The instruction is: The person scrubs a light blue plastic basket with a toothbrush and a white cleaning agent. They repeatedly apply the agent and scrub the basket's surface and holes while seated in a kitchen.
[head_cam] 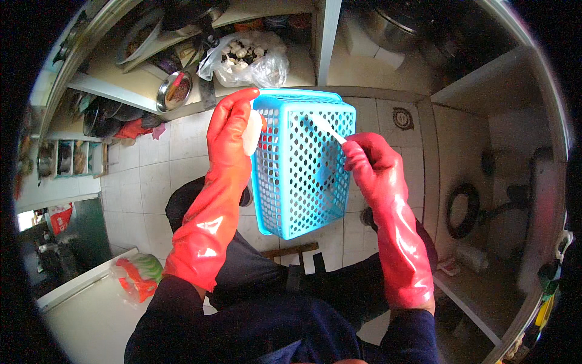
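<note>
Both my hands wear long red rubber gloves. My left hand (234, 125) grips the left side of a light-blue plastic basket (286, 164), with a pale whitish piece (252, 133) between thumb and basket; I cannot tell what that piece is. The basket is tilted, its perforated bottom facing up towards me. In my right hand (370, 161) is the handle of a small white brush (328, 127), whose head lies over the upper part of the basket's bottom.
Ahead, shelves hold a clear plastic bag of garlic bulbs (243, 61) and a steel bowl (174, 92). A floor drain (403, 118) is at the right in the tiled floor (150, 182). A plastic bag (138, 275) with red and green lies on a white surface at lower left.
</note>
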Tool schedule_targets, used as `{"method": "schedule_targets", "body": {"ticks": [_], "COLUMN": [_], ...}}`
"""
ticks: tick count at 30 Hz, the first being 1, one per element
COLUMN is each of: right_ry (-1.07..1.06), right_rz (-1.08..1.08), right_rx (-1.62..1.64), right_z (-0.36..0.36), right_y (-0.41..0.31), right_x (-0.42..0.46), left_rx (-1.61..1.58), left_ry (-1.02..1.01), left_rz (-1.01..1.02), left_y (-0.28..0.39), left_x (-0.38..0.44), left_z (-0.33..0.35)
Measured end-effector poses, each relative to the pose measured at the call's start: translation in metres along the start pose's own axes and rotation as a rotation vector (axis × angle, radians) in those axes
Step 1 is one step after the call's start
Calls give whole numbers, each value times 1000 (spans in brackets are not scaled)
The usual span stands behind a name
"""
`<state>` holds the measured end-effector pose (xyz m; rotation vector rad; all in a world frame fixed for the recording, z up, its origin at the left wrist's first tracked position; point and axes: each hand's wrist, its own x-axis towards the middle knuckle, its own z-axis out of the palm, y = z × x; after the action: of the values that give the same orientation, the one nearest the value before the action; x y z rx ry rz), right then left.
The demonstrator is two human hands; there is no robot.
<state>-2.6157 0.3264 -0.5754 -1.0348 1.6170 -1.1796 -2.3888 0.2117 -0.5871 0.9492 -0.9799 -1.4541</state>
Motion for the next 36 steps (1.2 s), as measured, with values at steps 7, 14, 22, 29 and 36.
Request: {"method": "schedule_targets", "body": {"ticks": [7, 14, 22, 29, 36], "right_ry": [6, 59, 24, 82, -2], "right_rz": [-119, -176, -118, -29, -50], "right_rx": [-82, -91, -145, -108, -141], "right_z": [15, 13, 3, -3, 2], "right_y": [-2, 2, -5, -6, -8], "right_x": [-7, 4, 0, 3, -4], "left_rx": [-59, -41, -12, -12, -28], "left_ry": [-56, -67, -74, -81, -103], "left_rz": [34, 48, 63, 73, 82], "left_y": [-4, -3, 2, 3, 6], "left_x": [-1, -3, -5, -8, -9], "left_z": [-2, 0, 1, 2, -1]}}
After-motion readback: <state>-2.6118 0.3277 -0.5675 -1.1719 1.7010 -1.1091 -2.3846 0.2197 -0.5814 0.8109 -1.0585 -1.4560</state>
